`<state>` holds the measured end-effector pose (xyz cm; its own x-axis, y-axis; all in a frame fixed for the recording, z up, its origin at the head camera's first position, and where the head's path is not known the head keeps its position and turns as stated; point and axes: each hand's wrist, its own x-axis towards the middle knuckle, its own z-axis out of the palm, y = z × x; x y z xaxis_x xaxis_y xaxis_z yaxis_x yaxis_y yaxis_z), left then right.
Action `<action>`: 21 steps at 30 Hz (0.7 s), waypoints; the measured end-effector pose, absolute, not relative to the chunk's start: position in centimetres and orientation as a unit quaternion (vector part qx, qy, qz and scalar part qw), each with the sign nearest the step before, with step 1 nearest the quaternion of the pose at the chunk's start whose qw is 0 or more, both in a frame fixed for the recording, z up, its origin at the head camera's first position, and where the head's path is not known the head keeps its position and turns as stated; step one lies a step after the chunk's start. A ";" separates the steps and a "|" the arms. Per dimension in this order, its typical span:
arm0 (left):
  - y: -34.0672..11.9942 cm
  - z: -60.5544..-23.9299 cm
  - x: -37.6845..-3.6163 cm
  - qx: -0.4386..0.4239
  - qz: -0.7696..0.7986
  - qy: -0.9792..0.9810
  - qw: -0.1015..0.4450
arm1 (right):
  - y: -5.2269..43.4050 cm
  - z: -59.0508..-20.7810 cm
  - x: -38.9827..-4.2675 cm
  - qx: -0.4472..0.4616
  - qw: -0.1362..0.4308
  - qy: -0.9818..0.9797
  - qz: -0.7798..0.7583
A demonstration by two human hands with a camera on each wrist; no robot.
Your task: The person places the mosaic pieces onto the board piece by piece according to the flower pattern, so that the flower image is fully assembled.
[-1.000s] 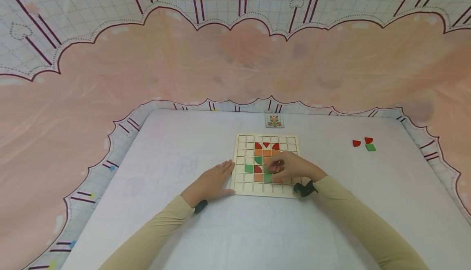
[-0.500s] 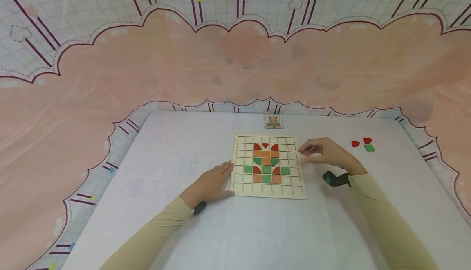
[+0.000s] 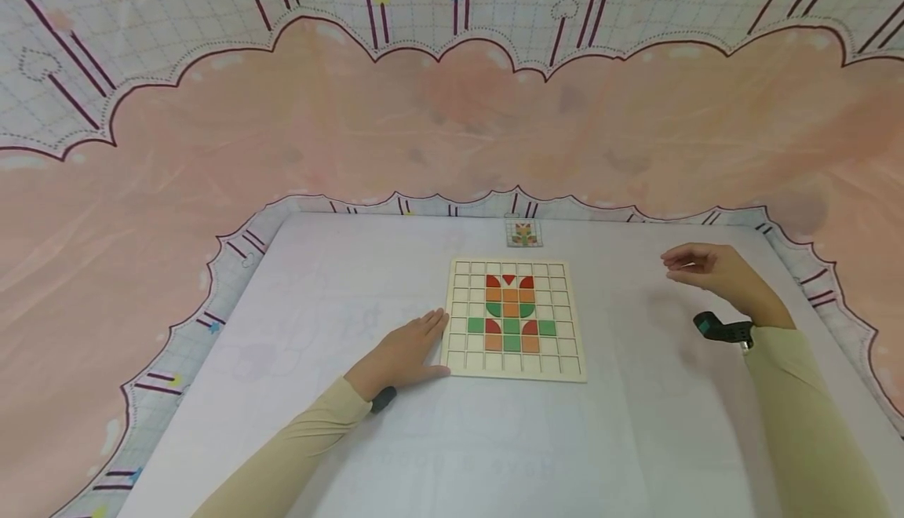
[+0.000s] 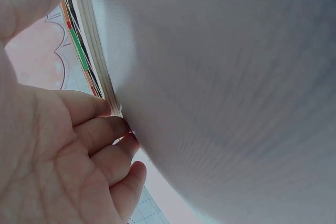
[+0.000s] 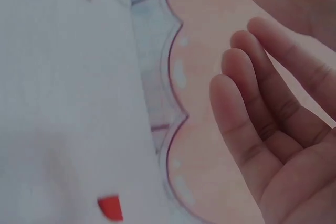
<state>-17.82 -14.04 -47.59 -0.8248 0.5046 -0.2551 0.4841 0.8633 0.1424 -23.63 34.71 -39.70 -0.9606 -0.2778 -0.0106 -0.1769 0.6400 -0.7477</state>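
Observation:
A wooden grid board [image 3: 565, 362] lies on the white table, with red, orange and green pieces set in its squares in a flower-like pattern. My left hand [image 3: 402, 352] lies flat at the board's left side; in the left wrist view its fingertips touch the board's edge [image 4: 96, 45]. Off to the right, my right hand [image 3: 723, 275] is above the table, fingers loosely bent, thumb apart, holding nothing. It hides the loose pieces from the head view. One red quarter-round piece [image 5: 111, 208] shows below that hand in the right wrist view.
Behind the board lies a small pattern card [image 3: 524, 233] with a similar flower picture. The white tabletop [image 3: 339, 267] ends at a patterned cloth [image 3: 424, 133] hanging behind and around it.
My right hand has lifted off the board, leaving its pieces uncovered, and moved right to above where the loose red and green pieces lay. My left hand has stayed put.

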 end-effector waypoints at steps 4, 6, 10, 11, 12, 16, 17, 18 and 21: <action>-14.1 -47.6 -17.8 0.262 0.032 0.954 0.142 | 37.0 -40.5 -24.2 -0.093 0.061 0.912 -0.396; -14.1 -47.6 -17.8 0.261 0.032 0.954 0.144 | 37.9 -41.1 -24.5 -0.086 0.060 0.910 -0.400; -14.1 -47.5 -17.8 0.258 0.033 0.955 0.145 | 39.1 -42.3 -25.1 -0.068 0.058 0.904 -0.418; -14.1 -47.5 -17.8 0.257 0.032 0.955 0.145 | 39.3 -42.6 -25.3 -0.061 0.060 0.904 -0.418; -14.1 -47.5 -17.8 0.257 0.032 0.955 0.145 | 39.5 -43.0 -25.5 -0.053 0.062 0.906 -0.416; -14.1 -47.5 -17.7 0.259 0.032 0.955 0.144 | 40.0 -44.3 -26.2 -0.012 0.085 0.910 -0.406; -14.1 -47.5 -17.7 0.259 0.032 0.954 0.144 | 40.1 -44.5 -26.3 -0.001 0.094 0.910 -0.405; -14.1 -47.4 -17.7 0.259 0.033 0.954 0.144 | 40.1 -44.8 -26.4 0.009 0.105 0.909 -0.404; -14.1 -47.4 -17.7 0.256 0.035 0.955 0.147 | 40.2 -45.3 -26.8 0.028 0.128 0.906 -0.402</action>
<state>-17.67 -14.07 -47.42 -0.8251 0.4998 -0.2634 0.4794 0.8661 0.1416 -26.76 40.25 -45.29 -0.9655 -0.0514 -0.2551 0.1544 0.6760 -0.7206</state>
